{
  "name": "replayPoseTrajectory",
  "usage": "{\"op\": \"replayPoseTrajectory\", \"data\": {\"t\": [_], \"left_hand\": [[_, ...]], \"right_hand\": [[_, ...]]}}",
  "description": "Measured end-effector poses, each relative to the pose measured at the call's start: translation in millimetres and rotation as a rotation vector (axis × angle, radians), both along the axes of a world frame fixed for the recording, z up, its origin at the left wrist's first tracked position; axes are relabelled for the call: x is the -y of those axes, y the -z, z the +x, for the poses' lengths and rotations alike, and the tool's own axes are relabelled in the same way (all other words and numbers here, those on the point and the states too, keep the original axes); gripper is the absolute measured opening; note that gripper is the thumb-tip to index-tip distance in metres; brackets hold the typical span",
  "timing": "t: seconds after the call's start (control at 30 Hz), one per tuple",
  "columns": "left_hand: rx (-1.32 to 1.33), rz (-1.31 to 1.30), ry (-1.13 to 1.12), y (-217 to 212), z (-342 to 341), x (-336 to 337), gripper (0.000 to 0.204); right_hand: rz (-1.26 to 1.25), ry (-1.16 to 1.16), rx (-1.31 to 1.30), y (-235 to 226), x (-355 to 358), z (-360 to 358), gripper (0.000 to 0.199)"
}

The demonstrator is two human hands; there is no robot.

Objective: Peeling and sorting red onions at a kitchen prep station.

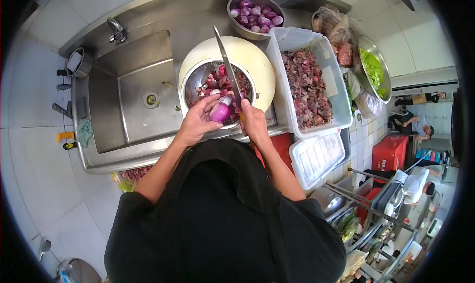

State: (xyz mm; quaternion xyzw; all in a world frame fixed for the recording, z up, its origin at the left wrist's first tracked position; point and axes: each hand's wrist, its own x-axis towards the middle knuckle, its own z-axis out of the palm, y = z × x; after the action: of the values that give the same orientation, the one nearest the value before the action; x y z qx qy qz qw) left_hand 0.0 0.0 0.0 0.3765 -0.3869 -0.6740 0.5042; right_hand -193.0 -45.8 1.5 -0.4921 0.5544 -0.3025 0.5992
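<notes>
left hand (198,121) holds a purple onion (219,113) in its fingers at near edge of colander (194,75) with onion pieces; right hand (255,119) grips a knife (228,63), blade pointing away. round pale board (198,50) shows behind colander, tub (295,33) of skins to the right, bowl (231,10) of onions at back of counter (190,22).

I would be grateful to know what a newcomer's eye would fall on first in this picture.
Probably the long knife in the right hand, pointing away over a metal colander, with the left hand holding a purple onion to its left. Next, perhaps, the clear tub of dark red peels to the right and the metal bowl of purple onions beyond the round board.
</notes>
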Motion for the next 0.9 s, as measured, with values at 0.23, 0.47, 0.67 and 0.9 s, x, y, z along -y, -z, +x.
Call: {"op": "replayPoseTrajectory", "data": {"t": [0.23, 0.47, 0.67, 0.9], "left_hand": [[-0.327, 0.151, -0.221, 19.0, 6.2, 12.6, 0.051], [-0.406, 0.138, -0.196, 13.4, 8.4, 9.2, 0.054], [-0.363, 0.076, -0.197, 6.4, 15.5, 17.6, 0.05], [-0.012, -0.003, -0.312, 6.7, 7.8, 24.5, 0.054]], "right_hand": [[0.116, -0.111, 0.028, -21.1, 0.7, 1.3, 0.058], [0.206, 0.033, 0.009, -10.6, 13.7, -5.5, 0.058], [0.047, -0.047, -0.021, -34.0, 1.2, 2.5, 0.055], [-0.071, -0.184, 0.092, -34.5, -7.7, 11.2, 0.058]]}}
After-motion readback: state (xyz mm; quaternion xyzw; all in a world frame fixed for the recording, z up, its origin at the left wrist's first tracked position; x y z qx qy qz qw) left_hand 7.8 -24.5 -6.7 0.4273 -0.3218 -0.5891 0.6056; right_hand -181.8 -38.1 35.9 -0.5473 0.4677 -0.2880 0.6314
